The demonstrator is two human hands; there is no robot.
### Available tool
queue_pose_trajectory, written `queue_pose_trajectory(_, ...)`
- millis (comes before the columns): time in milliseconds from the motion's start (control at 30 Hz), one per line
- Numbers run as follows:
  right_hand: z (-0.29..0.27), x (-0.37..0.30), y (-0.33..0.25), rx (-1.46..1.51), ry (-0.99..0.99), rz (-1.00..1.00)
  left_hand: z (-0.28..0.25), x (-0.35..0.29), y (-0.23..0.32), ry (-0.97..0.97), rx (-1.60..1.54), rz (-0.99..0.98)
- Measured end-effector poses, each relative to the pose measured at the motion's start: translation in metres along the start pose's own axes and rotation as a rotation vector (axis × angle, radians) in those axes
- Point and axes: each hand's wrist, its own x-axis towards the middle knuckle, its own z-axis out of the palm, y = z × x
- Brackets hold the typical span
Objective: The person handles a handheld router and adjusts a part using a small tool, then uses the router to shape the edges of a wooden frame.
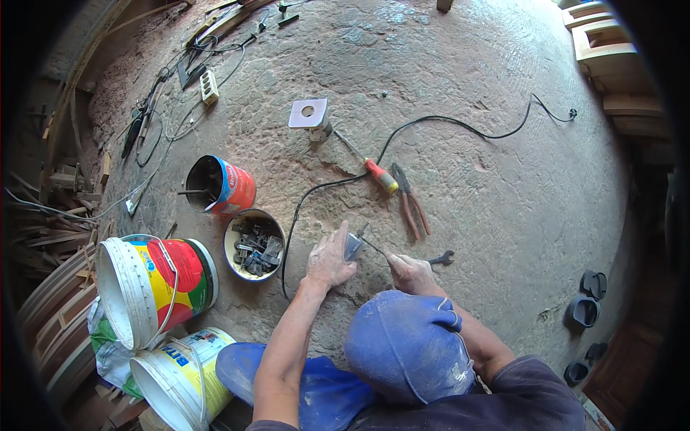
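My left hand point(329, 260) grips a small blue-grey block-shaped part point(353, 247) low over the floor, with a finger along its side. A thin metal rod-like tool point(374, 248) runs from my right hand point(411, 274) to that part; its grip is hidden in my closed fingers. Just beyond this hand is an open-ended wrench point(443, 258), whose other end I cannot see. Ahead lie pliers point(407, 201) with reddish handles and a red-and-yellow screwdriver point(381, 175). The screwdriver's tip reaches a device with a pale square plate point(308, 113) with a round hole.
A bowl of small dark parts point(254, 245) and a red can point(221, 185) stand left. Two paint buckets point(157, 293) lie tilted nearer. A black cord point(438, 118) crosses the floor. A socket strip point(208, 87) lies far left, sandals point(583, 311) right. A blue cap point(402, 345) covers part of my right forearm.
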Motion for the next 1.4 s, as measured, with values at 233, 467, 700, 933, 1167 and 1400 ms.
queue_pose_trajectory(233,-0.006,0.009,-0.01,0.027,0.064,-0.051,0.024,0.027,-0.02,0.05,-0.277,0.108)
queue_pose_trajectory(467,-0.016,0.022,-0.027,-0.029,0.007,-0.067,0.019,0.031,-0.007,0.013,-0.352,-0.005)
queue_pose_trajectory(700,0.007,0.017,-0.004,-0.011,-0.011,-0.052,0.027,0.025,-0.002,0.149,-0.237,0.073)
queue_pose_trajectory(933,-0.01,0.002,0.014,-0.078,-0.04,0.01,0.032,0.026,0.022,0.222,-0.016,-0.142)
queue_pose_trajectory(1167,-0.066,-0.055,0.056,-0.332,-0.137,0.085,0.02,0.034,0.025,0.114,-0.161,-0.205)
queue_pose_trajectory(1400,-0.075,-0.059,0.057,-0.18,-0.198,0.399,0.02,0.033,0.022,0.116,-0.16,-0.197)
